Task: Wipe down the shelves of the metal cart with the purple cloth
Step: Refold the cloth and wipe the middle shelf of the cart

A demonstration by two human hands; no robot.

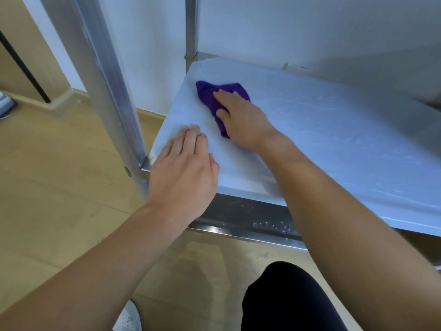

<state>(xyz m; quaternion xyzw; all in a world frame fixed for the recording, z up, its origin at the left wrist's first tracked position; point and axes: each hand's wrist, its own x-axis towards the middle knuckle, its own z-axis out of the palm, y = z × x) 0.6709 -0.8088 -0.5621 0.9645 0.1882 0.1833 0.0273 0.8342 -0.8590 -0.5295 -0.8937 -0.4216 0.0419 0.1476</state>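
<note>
A low steel shelf of the metal cart (334, 130) fills the right of the view. The purple cloth (210, 96) lies bunched on its rear left part. My right hand (241, 115) lies flat on top of the cloth, fingers spread and pressing it onto the shelf. My left hand (186, 168) rests palm down on the shelf's front left corner, fingers straight and together, holding nothing. Part of the cloth is hidden under my right hand.
A steel upright post (107, 87) rises at the shelf's front left corner, another post (191, 32) at the back corner. Water drops sit on the shelf's front lip (269, 225). A white wall stands behind, wooden floor (59, 175) to the left. My dark-clad knee (286, 299) is below.
</note>
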